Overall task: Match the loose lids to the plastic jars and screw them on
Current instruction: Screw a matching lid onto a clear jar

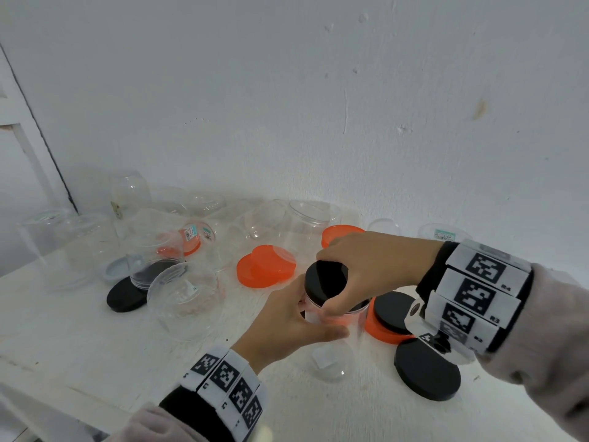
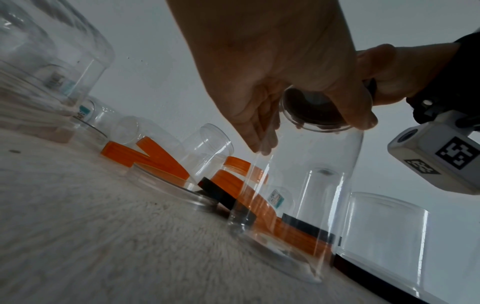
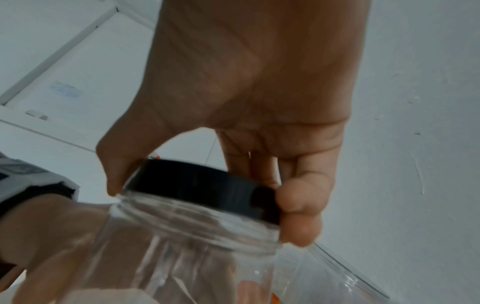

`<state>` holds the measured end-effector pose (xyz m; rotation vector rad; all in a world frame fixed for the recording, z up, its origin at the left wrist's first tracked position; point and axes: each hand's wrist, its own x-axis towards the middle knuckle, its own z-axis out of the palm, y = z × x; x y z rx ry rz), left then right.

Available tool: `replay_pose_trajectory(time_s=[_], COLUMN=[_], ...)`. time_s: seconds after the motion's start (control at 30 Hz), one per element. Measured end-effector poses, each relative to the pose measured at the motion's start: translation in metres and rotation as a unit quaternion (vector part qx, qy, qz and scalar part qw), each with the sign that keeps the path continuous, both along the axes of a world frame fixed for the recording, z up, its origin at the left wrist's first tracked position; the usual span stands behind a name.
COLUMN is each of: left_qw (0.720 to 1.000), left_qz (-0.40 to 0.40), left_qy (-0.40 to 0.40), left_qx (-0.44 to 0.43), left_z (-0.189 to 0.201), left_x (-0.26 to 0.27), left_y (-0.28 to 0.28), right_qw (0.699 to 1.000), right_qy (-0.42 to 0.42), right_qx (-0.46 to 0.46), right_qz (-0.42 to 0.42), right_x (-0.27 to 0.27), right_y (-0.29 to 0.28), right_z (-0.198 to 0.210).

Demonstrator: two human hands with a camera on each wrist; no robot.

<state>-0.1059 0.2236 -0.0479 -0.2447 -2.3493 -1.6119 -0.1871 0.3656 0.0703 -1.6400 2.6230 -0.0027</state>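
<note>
White tabletop (image 1: pixel 79 339) below a white wall carries empty clear jars (image 1: pixel 185 298) and loose orange lids (image 1: pixel 266 266). Left hand (image 1: pixel 287 323) wraps the upright clear jar (image 2: pixel 298 205), fingers curled round its neck. Right hand (image 1: pixel 366 266) arches over it, fingertips clamping the black lid (image 3: pixel 202 187) on the mouth.

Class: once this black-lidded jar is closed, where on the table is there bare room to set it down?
Bare table lies along the near edge, in front of the upturned clear jar and beside the left hand. Another bare patch lies near the big black lid. The back by the wall is crowded with jars and orange lids.
</note>
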Motion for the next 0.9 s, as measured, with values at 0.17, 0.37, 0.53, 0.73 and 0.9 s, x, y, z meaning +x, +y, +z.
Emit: replay_pose_trajectory(time_s=[0.17, 0.37, 0.53, 0.73, 0.9], left_qw=[1.000, 1.000, 0.999, 0.999, 0.998], left_qz=[-0.001, 0.000, -0.016, -0.031, -0.051], left_qy=[0.000, -0.003, -0.014, -0.025, -0.032], left_qx=[0.005, 0.019, 0.025, 0.030, 0.027], left_z=[0.000, 0.001, 0.002, 0.001, 0.002], left_x=[0.000, 0.000, 0.001, 0.002, 0.006], left_y=[0.001, -0.001, -0.002, -0.004, 0.000], right_qw=[1.000, 0.999, 0.998, 0.998, 0.999], right_qy=[-0.008, -0.034, -0.045, -0.052, -0.006], right_qx=[0.013, 0.023, 0.038, 0.025, 0.033], right_qz=[0.012, 0.023, 0.037, 0.027, -0.027], right_x=[-0.001, -0.001, -0.003, -0.001, 0.007], right_y=[0.001, 0.001, 0.001, 0.001, -0.002], right_z=[0.002, 0.004, 0.006, 0.006, -0.004])
